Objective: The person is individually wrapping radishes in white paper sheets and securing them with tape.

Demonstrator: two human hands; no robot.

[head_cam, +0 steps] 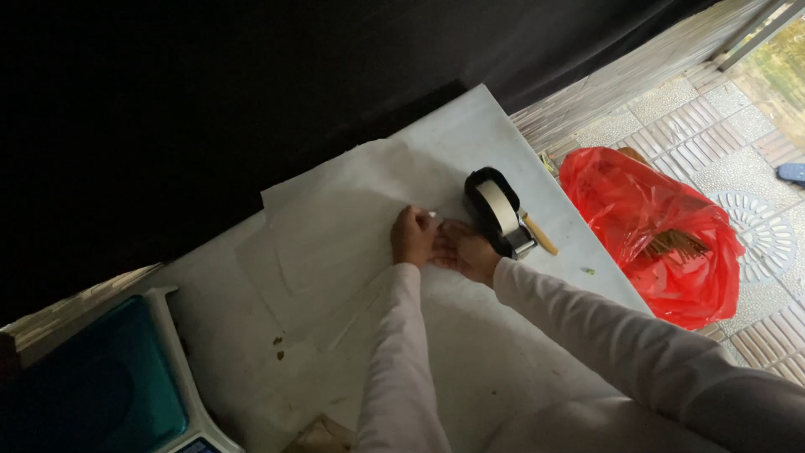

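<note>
Left hand (412,236) curled, pinching small white scrap on white paper sheet (335,218); right hand (466,252) spread flat, touching it. Black handheld tape dispenser (501,213) just right of right hand, long axis away from body.

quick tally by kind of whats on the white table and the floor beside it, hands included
hands: 2, left hand and right hand, side by side on the white paper sheets
tape dispenser: 1
weighing scale: 1
red plastic bag: 1, on the floor
total: 5
</note>
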